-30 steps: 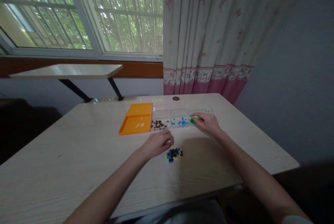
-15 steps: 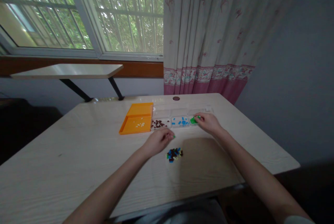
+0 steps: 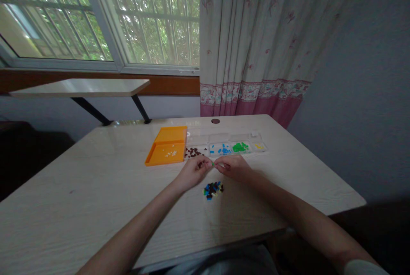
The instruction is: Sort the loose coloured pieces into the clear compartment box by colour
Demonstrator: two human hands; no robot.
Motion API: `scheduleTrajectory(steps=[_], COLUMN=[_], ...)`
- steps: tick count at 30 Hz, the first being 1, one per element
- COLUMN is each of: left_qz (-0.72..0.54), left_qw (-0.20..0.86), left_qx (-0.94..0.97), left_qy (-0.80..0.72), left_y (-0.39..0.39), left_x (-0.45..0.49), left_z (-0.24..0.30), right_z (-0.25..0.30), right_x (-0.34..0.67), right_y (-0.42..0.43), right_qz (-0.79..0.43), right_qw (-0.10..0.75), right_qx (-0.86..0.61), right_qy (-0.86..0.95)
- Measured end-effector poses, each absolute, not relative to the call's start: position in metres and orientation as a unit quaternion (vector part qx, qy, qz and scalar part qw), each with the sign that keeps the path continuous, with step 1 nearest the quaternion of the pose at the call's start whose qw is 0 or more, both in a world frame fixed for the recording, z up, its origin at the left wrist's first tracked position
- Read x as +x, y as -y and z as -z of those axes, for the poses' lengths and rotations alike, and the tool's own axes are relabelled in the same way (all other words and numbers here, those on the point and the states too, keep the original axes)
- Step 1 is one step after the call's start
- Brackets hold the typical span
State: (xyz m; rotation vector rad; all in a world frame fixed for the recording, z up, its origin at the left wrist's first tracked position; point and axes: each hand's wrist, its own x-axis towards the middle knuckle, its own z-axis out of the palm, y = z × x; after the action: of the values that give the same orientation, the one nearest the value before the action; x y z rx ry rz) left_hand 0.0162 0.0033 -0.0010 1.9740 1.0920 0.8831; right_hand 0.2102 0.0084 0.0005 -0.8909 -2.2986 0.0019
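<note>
My left hand (image 3: 194, 171) is closed in a pinch on a small green brick (image 3: 213, 164). My right hand (image 3: 234, 167) meets it fingertip to fingertip, also pinched at the green piece. Whether a second piece sits between the right fingers is hidden. Just below the hands, a small pile of mixed bricks (image 3: 212, 190), dark brown, blue, green and pale yellow, lies on the table. Beyond them is a clear compartment box (image 3: 221, 155) with its lid open. Its sections hold brown bricks (image 3: 193, 152), blue bricks (image 3: 224, 150), green bricks (image 3: 240, 147) and yellow bricks (image 3: 258, 146).
To the left of the clear box, an open orange case (image 3: 153, 158) holds several whitish pieces (image 3: 173, 153). A raised shelf (image 3: 96, 87) on black supports stands at the table's (image 3: 105, 189) back left. Curtain and window are behind.
My right hand has moved from the green compartment left and toward me, meeting my left hand. The green and yellow sections are now uncovered. My left hand has hardly moved.
</note>
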Motion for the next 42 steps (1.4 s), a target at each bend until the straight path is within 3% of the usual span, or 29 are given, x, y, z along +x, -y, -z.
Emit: scheduleTrajectory(steps=[10,17,30,35,42], left_qz=[-0.322,-0.215,-0.169,-0.167,-0.153], left_qw=[0.336,0.278,0.210,0.216,0.216], left_qx=[0.783,0.889,0.905,0.907,0.912], left_qy=[-0.414,-0.292,-0.328,-0.320,-0.315], left_y=[0.005,0.020,0.016,0.015,0.013], left_x=[0.020,0.024,0.032,0.031,0.030], left_z=[-0.008,-0.016,-0.009,-0.009,-0.006], right_z=[-0.010,-0.021,-0.027,-0.026,-0.022], right_x=[0.213,0.227,0.227,0.235,0.270], right_y=[-0.006,-0.010,-0.009,-0.015,-0.037], right_qz=[0.048,0.091,0.119,0.118,0.062], right_qw=[0.364,0.438,0.482,0.464,0.366], right_qx=[-0.336,-0.382,-0.340,-0.352,-0.475], right_qy=[0.867,0.809,0.799,0.804,0.797])
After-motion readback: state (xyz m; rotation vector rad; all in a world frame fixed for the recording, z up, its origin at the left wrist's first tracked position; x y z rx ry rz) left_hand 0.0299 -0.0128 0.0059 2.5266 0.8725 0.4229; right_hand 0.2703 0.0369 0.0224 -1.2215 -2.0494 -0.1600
